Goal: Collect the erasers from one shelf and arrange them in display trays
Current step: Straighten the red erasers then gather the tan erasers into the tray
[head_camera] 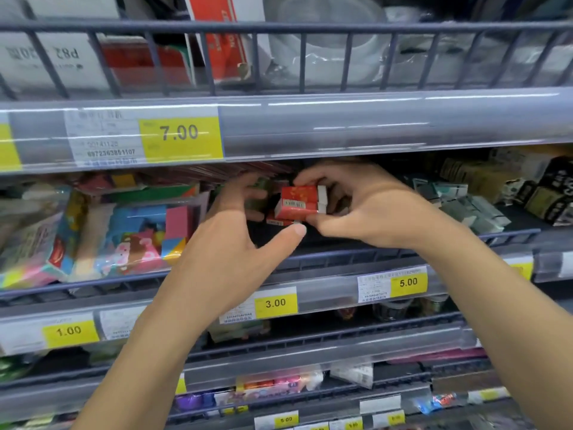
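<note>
Two bare forearms reach into a shelf. Right hand [369, 209] pinches stacked red-sleeved erasers [302, 201]; left hand [235, 240], spread beside them, holds nothing visible, fingertips blurred, shadowed.

Two bare forearms enter from below. Left hand [231, 243] and right hand [369, 209]: no sleeves, gloves, rings, watch or bands visible. Fingernails short, unpainted where they show.
</note>
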### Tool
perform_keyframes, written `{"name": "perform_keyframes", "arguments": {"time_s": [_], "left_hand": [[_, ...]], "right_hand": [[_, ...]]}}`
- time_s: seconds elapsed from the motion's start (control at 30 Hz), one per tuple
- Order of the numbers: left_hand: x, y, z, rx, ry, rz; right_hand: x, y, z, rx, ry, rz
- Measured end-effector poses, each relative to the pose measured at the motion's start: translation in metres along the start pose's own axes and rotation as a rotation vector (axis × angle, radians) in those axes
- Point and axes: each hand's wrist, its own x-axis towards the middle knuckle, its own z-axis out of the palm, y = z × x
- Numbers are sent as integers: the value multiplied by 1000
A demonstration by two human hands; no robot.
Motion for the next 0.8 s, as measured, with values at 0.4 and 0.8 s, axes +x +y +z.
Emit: {"name": "perform_keyframes", "arguments": {"time_s": [0.4,0.8], "left_hand": [[33,15,-14,-167,-401,-38],[44,-16,-7,-280,-131,-169]], "right_hand": [[-7,-26,15,-74,-63,-286],[30,1,23,-279,-258,153]]}}
